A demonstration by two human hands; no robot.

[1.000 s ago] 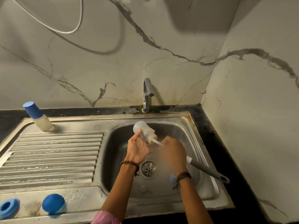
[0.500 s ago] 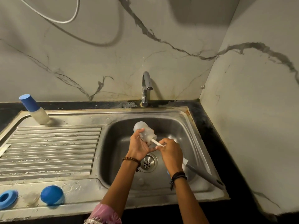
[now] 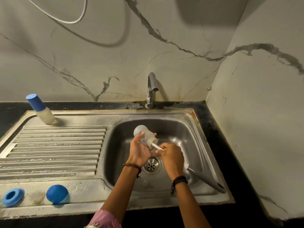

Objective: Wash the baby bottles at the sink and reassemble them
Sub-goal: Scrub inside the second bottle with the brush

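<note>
1. Nearest the viewer, on the steel drainboard (image 3: 49, 153), lie a blue ring (image 3: 12, 197) and a domed blue cap (image 3: 57, 194), both smooth plastic.
2. Over the basin (image 3: 185, 137), the left hand (image 3: 139, 151) grips the translucent bottle (image 3: 144, 134), mouth tilted toward the right hand (image 3: 172, 157), which grips the brush (image 3: 205, 179) by its grey handle; its white stem enters the mouth. Best practice: steady the bottle, twist the brush, reach the base.
3. Beyond, a capped bottle (image 3: 44, 112) stands upright; the tap (image 3: 151, 89) appears dry.
</note>
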